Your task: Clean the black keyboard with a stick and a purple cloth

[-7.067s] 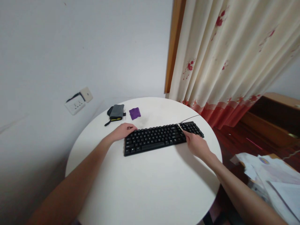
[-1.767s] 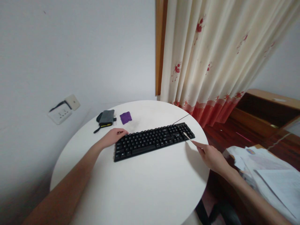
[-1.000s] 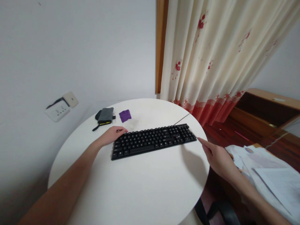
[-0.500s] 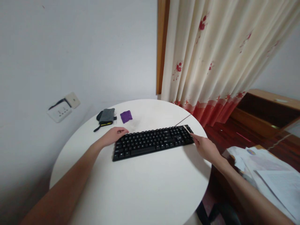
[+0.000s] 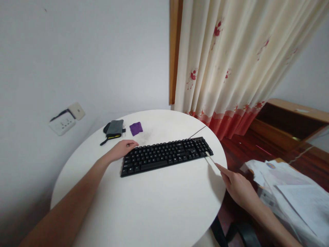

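Observation:
A black keyboard (image 5: 166,155) lies across the round white table (image 5: 154,202). My left hand (image 5: 122,148) rests on its left end, fingers curled over the corner. At the table's right edge my right hand (image 5: 238,185) pinches a thin white stick (image 5: 210,159), a small brush or swab. The stick's tip touches the keyboard's near right corner.
A grey and black pouch (image 5: 113,128) and a purple cloth (image 5: 136,128) lie at the back of the table. The keyboard's cable (image 5: 198,131) runs off toward the curtain (image 5: 231,65). Papers (image 5: 290,192) are piled low on the right. A wall socket (image 5: 62,124) is on the left.
My right hand has drawn back from the keyboard's right end toward the table edge, sweeping the stick along that end. My left hand has stayed on the left end.

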A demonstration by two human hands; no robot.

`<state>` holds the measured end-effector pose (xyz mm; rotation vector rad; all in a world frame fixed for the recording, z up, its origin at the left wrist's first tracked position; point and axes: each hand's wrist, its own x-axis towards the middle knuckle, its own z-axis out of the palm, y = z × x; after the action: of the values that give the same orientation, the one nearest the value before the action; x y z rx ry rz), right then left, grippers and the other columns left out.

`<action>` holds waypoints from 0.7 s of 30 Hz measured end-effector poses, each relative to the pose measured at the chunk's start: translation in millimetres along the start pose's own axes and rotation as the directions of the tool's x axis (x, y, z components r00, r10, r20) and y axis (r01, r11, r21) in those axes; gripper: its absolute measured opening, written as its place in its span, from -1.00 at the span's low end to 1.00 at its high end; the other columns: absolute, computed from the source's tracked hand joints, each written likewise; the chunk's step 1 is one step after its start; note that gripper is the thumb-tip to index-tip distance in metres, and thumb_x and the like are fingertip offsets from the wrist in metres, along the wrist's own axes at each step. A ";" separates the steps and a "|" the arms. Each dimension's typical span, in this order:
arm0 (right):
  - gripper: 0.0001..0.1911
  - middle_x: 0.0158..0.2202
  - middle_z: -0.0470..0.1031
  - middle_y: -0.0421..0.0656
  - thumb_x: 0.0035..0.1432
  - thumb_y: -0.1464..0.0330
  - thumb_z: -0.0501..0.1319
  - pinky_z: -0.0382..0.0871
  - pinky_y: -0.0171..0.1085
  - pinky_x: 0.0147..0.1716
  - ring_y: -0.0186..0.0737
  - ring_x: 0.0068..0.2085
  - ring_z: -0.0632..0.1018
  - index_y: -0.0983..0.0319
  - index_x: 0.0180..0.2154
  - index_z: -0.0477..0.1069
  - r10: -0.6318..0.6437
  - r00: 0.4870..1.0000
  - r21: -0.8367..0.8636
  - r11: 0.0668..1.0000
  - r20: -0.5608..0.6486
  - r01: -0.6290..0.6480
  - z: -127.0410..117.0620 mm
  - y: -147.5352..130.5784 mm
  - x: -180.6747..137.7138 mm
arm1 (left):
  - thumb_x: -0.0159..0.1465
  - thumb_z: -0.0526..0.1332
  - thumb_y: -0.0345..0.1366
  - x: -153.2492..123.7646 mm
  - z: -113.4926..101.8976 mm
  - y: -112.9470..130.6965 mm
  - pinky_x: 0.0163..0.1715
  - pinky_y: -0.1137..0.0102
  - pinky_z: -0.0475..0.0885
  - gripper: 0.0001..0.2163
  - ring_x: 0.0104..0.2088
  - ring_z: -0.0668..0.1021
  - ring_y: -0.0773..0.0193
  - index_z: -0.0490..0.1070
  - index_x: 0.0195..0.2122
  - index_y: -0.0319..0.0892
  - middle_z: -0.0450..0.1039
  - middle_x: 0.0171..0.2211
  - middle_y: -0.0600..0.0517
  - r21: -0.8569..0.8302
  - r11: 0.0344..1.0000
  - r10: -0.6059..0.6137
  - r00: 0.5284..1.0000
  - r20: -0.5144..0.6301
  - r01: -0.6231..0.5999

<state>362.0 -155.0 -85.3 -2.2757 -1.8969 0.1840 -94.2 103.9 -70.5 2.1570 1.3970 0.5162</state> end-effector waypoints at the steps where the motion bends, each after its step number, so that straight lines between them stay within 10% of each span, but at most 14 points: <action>1: -0.50 -0.20 0.59 -0.03 0.36 0.27 -0.12 0.37 -0.22 -0.26 -0.01 -0.12 0.60 0.04 0.28 0.20 0.008 1.000 0.002 1.000 0.005 -0.008 1.0 0.7 -2.4 | 0.16 0.10 0.18 -0.3 -0.1 0.8 0.00 0.30 0.38 -0.50 -0.07 0.55 0.01 0.59 -0.23 -0.13 0.59 -0.11 -0.06 -0.003 1.000 -0.002 1.000 0.000 0.002; 11: -0.52 -0.18 0.61 -0.07 0.35 0.25 -0.09 0.42 -0.23 -0.20 -0.04 -0.15 0.61 0.12 0.22 0.32 0.003 0.996 0.182 0.983 -0.091 0.013 -17.1 11.9 -8.3 | 0.19 0.09 0.14 0.2 0.3 -0.4 -0.03 0.34 0.39 -0.53 -0.11 0.57 0.06 0.59 -0.23 -0.12 0.59 -0.14 -0.03 0.031 0.999 0.031 1.000 -0.003 -0.031; 21: -0.55 -0.04 0.55 -0.02 0.35 0.27 -0.06 0.37 -0.19 -0.11 -0.02 -0.04 0.56 0.11 0.19 0.35 0.057 0.982 0.142 0.989 -0.179 -0.032 -24.8 -23.3 90.6 | 0.18 0.09 0.16 -1.2 -1.0 2.0 -0.01 0.30 0.38 -0.51 -0.08 0.55 0.03 0.57 -0.22 -0.14 0.58 -0.12 -0.05 0.017 1.000 0.011 1.000 0.005 -0.011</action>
<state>361.1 -63.2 -54.7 -2.1644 -1.6892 0.1048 -93.8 102.4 -68.5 2.1798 1.3922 0.5040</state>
